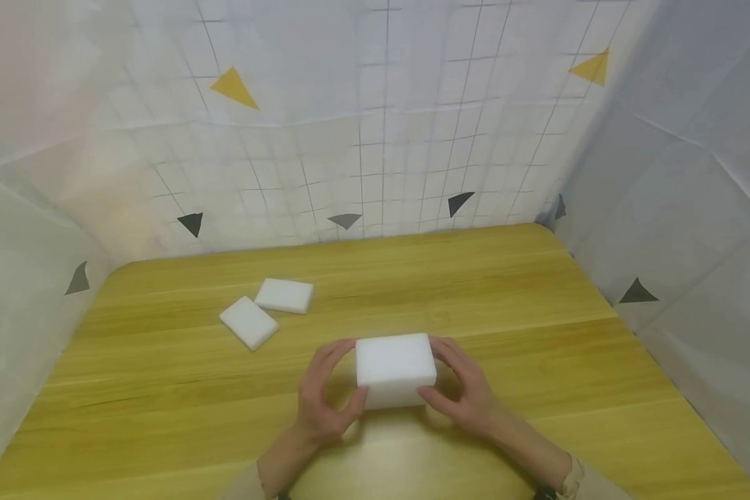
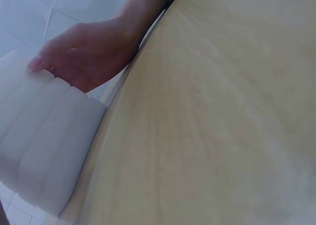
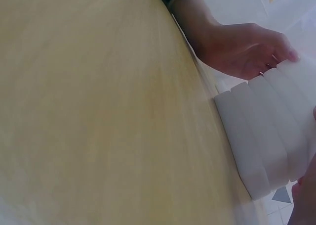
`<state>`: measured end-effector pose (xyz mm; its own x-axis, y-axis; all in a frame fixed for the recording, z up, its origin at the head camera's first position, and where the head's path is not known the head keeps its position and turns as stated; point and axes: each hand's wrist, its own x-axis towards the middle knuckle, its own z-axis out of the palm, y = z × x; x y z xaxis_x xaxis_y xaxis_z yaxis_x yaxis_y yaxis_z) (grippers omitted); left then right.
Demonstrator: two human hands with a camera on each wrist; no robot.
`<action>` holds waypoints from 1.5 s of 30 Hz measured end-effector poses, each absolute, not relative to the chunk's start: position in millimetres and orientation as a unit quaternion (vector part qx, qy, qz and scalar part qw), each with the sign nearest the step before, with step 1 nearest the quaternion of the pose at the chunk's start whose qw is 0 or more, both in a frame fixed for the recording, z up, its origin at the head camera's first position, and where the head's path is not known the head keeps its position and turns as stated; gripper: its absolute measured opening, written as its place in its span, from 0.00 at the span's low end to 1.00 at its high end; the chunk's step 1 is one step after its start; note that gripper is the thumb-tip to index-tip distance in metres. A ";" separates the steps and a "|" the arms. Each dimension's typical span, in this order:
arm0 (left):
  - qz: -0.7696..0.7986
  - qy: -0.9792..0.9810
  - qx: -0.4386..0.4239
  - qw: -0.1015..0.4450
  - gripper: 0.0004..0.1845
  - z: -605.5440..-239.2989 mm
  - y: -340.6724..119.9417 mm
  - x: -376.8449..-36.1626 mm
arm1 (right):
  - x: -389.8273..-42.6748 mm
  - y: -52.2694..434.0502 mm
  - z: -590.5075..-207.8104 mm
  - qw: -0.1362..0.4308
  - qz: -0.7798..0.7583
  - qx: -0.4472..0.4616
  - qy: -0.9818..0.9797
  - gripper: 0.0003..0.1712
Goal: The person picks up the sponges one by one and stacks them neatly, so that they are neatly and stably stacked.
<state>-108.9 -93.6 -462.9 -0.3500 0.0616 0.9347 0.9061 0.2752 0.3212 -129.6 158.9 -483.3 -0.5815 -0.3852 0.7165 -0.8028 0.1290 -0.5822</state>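
Observation:
A stack of several white sponges [image 1: 395, 361], foam-like flat blocks, stands on the wooden table in front of me. From the left side my left hand [image 1: 325, 399] holds the stack, thumb at the near face and fingers toward the back. My right hand [image 1: 471, 399] grips the opposite side in the same way. Both wrist views show the layers of the stack [image 2: 54, 131] piled flat, one on another, slightly uneven at their edges. In the right wrist view, part of my right hand [image 3: 307, 198] shows beside the stack [image 3: 266, 131].
Two loose white sponges lie flat farther back on the left: one turned at an angle [image 1: 248, 323], the other [image 1: 285, 296] close behind it. Sheet-covered walls [image 1: 412, 125] with a grid and triangles border the wooden table [image 1: 506, 298] at the back and sides.

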 end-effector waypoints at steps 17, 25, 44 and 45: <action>-0.482 -0.669 -0.359 0.436 0.27 -459.5 -91.0 -108.0 | -120.6 150.2 -482.2 0.083 0.619 0.354 -0.696 0.41; -0.484 -0.671 -0.364 0.428 0.28 -471.3 -93.7 -111.4 | -120.8 148.6 -484.0 0.086 0.634 0.336 -0.691 0.37; -0.415 -0.817 -0.092 0.390 0.16 -487.4 -158.7 -137.8 | -117.8 151.7 -483.1 0.078 0.635 0.331 -0.693 0.37; -0.412 -0.823 -0.068 0.385 0.16 -487.0 -164.0 -137.7 | -117.7 151.6 -482.8 0.077 0.636 0.332 -0.693 0.37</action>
<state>-137.7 -164.0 -487.0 -0.6939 -0.2048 0.6903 0.4297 0.6515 0.6252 -117.7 151.6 -482.8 -0.7684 -0.3616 0.5280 -0.5570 -0.0285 -0.8301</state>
